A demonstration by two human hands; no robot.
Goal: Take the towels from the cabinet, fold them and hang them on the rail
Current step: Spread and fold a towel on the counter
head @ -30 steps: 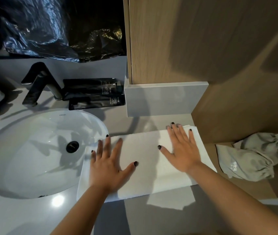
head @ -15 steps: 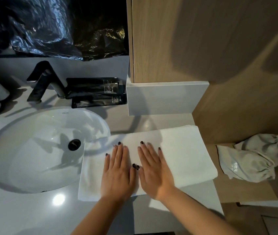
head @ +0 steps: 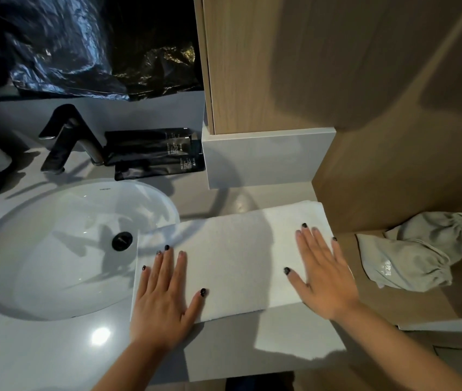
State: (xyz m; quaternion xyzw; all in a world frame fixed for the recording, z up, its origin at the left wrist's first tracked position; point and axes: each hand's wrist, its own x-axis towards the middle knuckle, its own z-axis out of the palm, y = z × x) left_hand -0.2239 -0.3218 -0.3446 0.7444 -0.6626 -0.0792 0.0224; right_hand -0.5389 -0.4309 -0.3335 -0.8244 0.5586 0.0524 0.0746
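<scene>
A white towel (head: 235, 258), folded into a long flat strip, lies on the grey counter (head: 55, 354) to the right of the sink, its left end reaching over the basin's rim. My left hand (head: 165, 294) presses flat on the towel's left end with straight, spread fingers. On the right end my right hand (head: 322, 272) lies flat too, fingers straight and pointing away from me. No rail is in view.
A white oval sink (head: 63, 249) with a black tap (head: 66, 139) fills the left. Black sachets (head: 153, 153) lie behind it. A wooden cabinet (head: 294, 66) rises at the back right. A grey cloth bag (head: 413, 252) sits on a lower wooden shelf.
Half a second ago both hands lay side by side on the towel's middle. They have slid apart, the left to the left end and the right to the right end.
</scene>
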